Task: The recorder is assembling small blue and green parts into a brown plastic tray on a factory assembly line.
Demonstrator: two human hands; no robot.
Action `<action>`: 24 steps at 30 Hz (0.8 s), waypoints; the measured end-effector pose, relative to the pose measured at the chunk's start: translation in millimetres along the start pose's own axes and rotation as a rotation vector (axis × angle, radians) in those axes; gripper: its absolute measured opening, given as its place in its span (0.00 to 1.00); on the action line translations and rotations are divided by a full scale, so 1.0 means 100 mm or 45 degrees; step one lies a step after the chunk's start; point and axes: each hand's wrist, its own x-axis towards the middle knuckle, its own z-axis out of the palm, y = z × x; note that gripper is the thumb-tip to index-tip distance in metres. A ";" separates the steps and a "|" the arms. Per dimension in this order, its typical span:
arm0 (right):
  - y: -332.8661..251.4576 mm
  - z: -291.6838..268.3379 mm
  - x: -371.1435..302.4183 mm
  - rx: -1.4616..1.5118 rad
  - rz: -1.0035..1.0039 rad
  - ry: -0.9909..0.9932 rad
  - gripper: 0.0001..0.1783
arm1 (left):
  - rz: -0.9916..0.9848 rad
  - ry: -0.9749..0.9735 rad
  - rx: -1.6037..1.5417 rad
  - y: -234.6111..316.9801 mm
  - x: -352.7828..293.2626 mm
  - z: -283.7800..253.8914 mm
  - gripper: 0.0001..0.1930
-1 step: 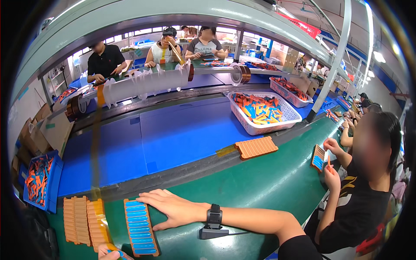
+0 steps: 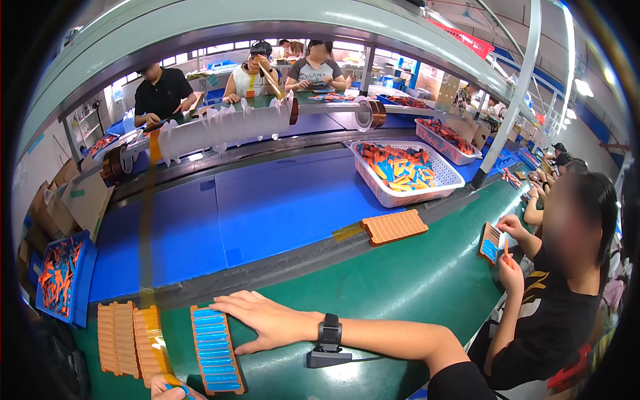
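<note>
An orange ribbed tray (image 2: 195,321) filled with a row of blue strips (image 2: 216,353) lies on the green table. My right hand (image 2: 270,322) is flat beside it, fingers stretched and spread, the fingertips touching the tray's upper right edge and the thumb near its side. Mostly cut off by the lower edge, my left hand (image 2: 167,388) pinches the lower end of a long amber tape (image 2: 147,220). A bit of blue and orange shows at its fingertips, too small to name. The tape runs down from a roll on the overhead bar, crossing ribbed orange trays (image 2: 125,340) at the left.
A blue crate (image 2: 83,280) of orange and blue pieces stands at left. Beyond the table are a white basket (image 2: 393,199) of similar pieces and another orange tray (image 2: 395,227). A co-worker (image 2: 567,293) sits at right, handling a tray; others work across the line.
</note>
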 end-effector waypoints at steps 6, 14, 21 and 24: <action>0.00 0.00 0.00 0.010 0.001 -0.006 0.54 | 0.036 -0.008 0.029 0.00 0.00 -0.06 0.06; 0.01 0.00 0.00 0.013 0.020 -0.026 0.53 | -0.038 0.093 0.107 -0.03 0.02 -0.10 0.10; 0.00 -0.02 0.00 0.010 0.013 -0.030 0.52 | 0.038 0.077 0.147 -0.07 0.01 -0.16 0.11; -0.02 -0.04 -0.01 0.003 0.019 -0.035 0.51 | -0.063 0.099 0.082 -0.05 -0.01 -0.17 0.10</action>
